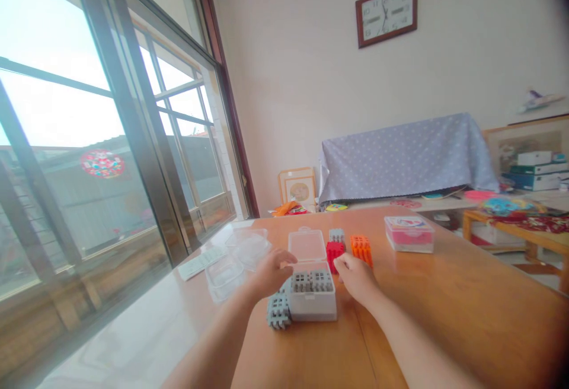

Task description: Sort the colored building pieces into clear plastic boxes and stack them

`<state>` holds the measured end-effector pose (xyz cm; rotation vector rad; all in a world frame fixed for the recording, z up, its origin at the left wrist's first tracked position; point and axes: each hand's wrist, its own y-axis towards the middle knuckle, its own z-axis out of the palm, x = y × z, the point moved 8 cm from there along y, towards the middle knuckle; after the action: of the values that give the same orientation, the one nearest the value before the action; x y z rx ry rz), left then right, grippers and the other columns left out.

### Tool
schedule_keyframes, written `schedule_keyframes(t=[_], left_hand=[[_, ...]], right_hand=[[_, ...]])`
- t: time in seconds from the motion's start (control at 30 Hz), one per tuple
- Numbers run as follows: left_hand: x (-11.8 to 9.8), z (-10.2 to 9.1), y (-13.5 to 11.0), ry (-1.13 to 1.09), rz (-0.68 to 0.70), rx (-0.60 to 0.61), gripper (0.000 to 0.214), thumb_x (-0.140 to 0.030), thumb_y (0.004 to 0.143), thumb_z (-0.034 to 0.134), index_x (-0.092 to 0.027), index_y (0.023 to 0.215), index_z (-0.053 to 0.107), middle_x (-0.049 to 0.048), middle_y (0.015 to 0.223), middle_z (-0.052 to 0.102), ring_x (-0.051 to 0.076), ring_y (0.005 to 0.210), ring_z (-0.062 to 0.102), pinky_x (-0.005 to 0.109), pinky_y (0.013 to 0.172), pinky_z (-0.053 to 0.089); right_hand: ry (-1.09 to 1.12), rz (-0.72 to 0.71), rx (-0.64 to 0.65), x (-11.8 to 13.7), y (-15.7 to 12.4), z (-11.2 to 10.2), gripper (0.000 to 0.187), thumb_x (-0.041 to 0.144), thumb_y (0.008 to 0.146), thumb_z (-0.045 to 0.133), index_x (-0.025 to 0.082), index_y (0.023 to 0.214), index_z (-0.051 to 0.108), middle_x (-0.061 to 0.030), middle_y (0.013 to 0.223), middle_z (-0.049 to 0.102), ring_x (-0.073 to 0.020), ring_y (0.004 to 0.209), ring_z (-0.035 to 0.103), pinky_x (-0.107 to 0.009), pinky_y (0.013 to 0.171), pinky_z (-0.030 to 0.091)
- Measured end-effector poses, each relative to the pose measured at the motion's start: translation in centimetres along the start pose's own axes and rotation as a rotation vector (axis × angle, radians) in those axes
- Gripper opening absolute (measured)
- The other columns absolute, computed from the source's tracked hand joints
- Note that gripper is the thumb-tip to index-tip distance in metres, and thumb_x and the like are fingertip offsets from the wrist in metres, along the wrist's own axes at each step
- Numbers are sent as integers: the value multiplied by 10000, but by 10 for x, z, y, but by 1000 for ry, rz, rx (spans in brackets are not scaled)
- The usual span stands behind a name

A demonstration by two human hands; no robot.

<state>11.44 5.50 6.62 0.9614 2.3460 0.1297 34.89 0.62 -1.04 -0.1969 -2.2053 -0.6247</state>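
Observation:
A clear plastic box (312,307) with its hinged lid (306,245) raised stands on the table, grey interlocking pieces (312,281) packed inside. Over the box's left edge my left hand (272,274) hovers, thumb and fingers apart, with nothing seen between them. My right hand (357,277) is closed at the box's right side, its fingertips by a red block of pieces (335,252); what they grip, if anything, is hidden. Grey-blue pieces (279,312) stand stacked against the box's left side, partly below my left hand. Beyond my right hand is an orange block (361,249).
Clear empty trays (225,275) and a pale card (202,263) lie left on the wooden table (427,312). Another grey block (336,235) stands behind the red one. A closed box with pink contents (409,236) sits back right. Glass windows line the left side.

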Motion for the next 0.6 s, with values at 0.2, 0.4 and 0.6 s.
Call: schedule_keyframes(t=[0.2,0.4,0.6], left_hand=[[52,-15,-28,-57,-169,47,339,-235,746,663,-224,1083,699,59,1203,686,246,1132,606,333,967,470],[79,-4,-42,-101,-244,121,492,-218,693,705,-228,1183,653,48,1250,665,247,1129,607,347,958,480],[85,4,-39,-134,-206,122,419,-146,666,702,-216,1079,689,33,1158,699,234,1091,622,351,973,466]], right_hand=[[19,20,28,-3,-1,6,360,449,921,424,221,719,616,-2,626,680,-177,627,617,-279,609,366],[2,27,46,-9,0,10,362,458,920,428,222,720,616,-1,623,685,-185,632,627,-284,616,374],[8,30,50,-15,2,15,376,478,916,434,219,708,611,-6,618,680,-188,634,631,-287,623,385]])
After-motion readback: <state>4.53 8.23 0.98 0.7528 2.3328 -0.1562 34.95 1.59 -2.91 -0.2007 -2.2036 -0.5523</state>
